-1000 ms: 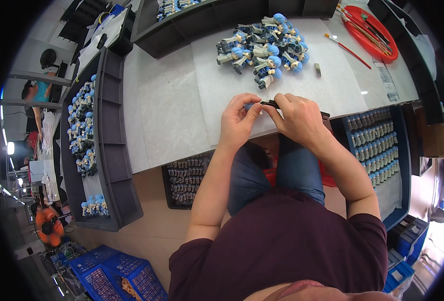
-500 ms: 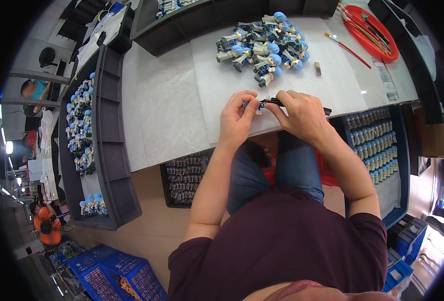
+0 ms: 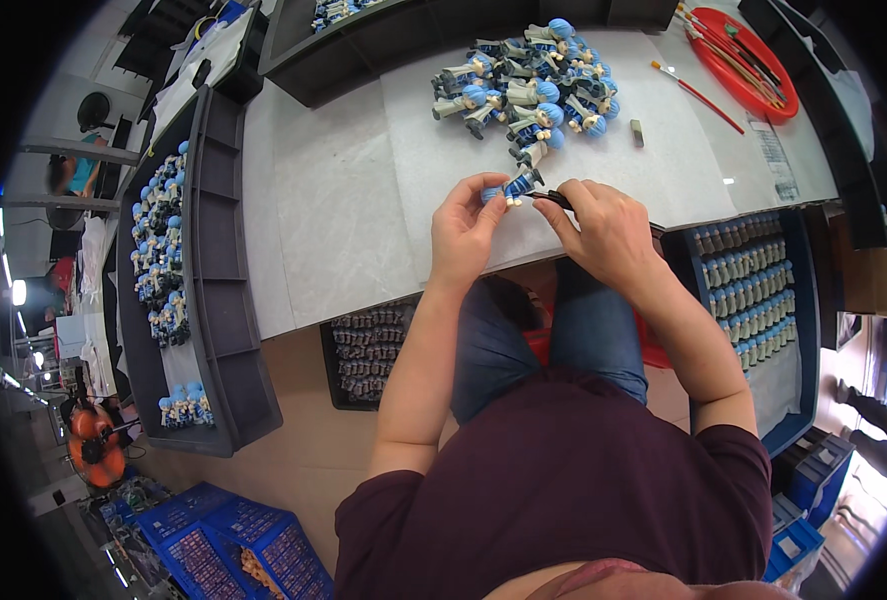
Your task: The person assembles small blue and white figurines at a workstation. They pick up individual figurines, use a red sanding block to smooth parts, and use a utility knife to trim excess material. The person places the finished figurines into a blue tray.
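White-topped bench (image 3: 323,200): figurine pile (image 3: 533,88) at 12 o'clock | Blue-haired figurine (image 3: 519,186) gripped by fingers of left hand (image 3: 459,232), at 10 o'clock from right hand (image 3: 610,228) | Dark tool (image 3: 553,198) pinched by right-hand fingers | Figurine best kept braced, tool pressure light

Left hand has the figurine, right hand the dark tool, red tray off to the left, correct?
Wrong side: the head view shows the red tray off to the right. The left hand does hold the figurine, the right hand the dark tool.
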Demonstrator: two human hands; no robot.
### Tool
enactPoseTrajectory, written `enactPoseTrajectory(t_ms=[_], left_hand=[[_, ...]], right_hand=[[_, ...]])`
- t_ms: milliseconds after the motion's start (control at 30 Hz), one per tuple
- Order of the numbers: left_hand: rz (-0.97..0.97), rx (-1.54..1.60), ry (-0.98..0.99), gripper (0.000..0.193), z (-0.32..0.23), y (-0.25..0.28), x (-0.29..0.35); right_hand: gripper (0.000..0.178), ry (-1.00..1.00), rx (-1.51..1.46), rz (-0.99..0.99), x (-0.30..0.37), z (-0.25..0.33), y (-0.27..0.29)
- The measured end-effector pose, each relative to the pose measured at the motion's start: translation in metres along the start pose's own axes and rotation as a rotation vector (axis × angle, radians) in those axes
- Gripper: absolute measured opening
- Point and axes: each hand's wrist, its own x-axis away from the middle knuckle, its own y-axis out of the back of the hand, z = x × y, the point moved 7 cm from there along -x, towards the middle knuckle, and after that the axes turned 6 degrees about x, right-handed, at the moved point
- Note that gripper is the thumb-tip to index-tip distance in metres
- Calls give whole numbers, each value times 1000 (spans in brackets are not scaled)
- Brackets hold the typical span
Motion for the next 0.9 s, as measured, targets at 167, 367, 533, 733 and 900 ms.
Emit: enactPoseTrajectory(t_ms=[167,367,533,733,900], left_hand=[[-50,-17,32,31,2,-1,0],[-60,-45,28,32,2,-2,1],[-67,-65,32,32,2,-2,1],[-72,-96,30,31,1,-2,1],[-79,-114,42,31,3,-1,1]], right_hand=[[34,18,48,-13,-4,-2,-4],[34,41,61,-13,-6,-4,-9],[33,51,67,-8,-7,-4,-9],[32,74,71,-9,-8,-6,-13],[32,62,76,1,-8,-6,-13]])
